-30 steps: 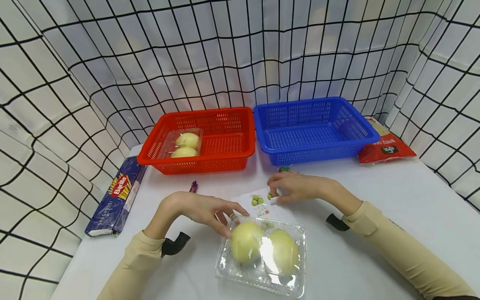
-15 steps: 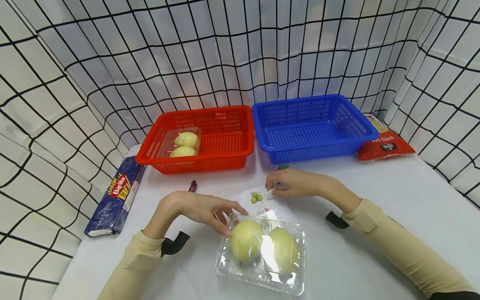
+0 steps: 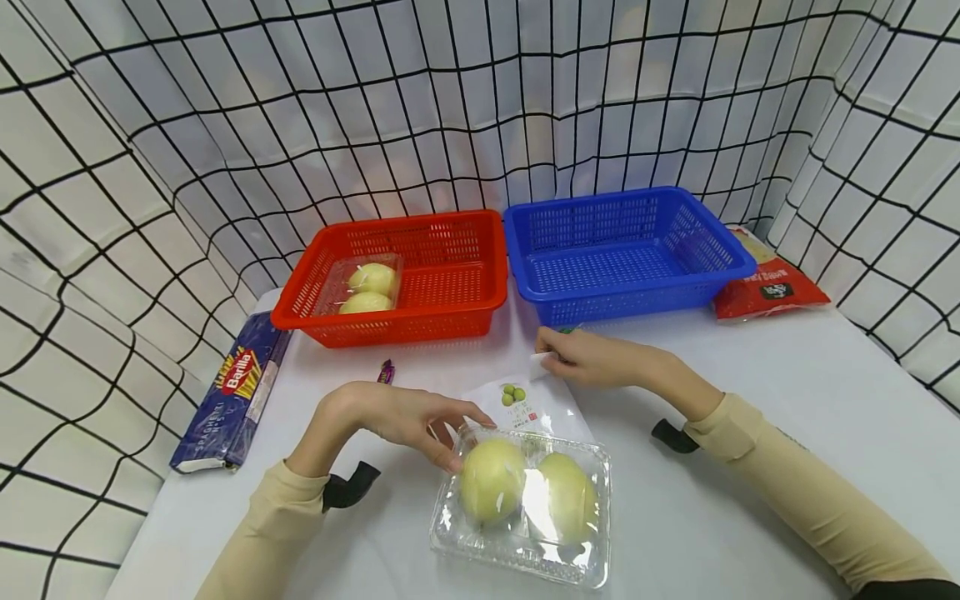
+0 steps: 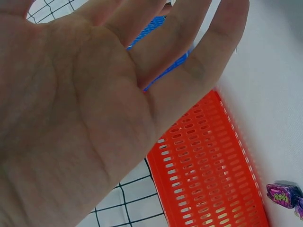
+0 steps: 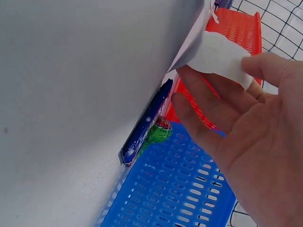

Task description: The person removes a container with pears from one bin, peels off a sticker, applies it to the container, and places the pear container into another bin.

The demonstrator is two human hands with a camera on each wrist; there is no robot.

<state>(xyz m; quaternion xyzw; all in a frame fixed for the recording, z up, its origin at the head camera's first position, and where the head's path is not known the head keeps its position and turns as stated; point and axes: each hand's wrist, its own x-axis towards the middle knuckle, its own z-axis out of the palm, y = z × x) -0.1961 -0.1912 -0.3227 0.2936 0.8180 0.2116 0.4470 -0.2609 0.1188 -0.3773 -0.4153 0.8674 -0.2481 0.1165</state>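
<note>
free: white table [image 3: 660,525] right of fruit pack [image 3: 520,560] | blocked behind: red basket [image 3: 405,331], blue basket [image 3: 630,302], netting [image 3: 552,56]

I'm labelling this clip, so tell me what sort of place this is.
Probably a partly enclosed workstation, perhaps purpose-built: a white tabletop is bordered by black grid netting, with a rectangular perforated red plastic basket and a rectangular perforated blue plastic basket side by side at the back.

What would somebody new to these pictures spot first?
Probably the bright red basket and blue basket, side by side at the back of the table. Next, the clear box of two pale green fruits at the front, with the left hand at its corner. Behind that box, the right hand pinches the white printed sheet.
</note>
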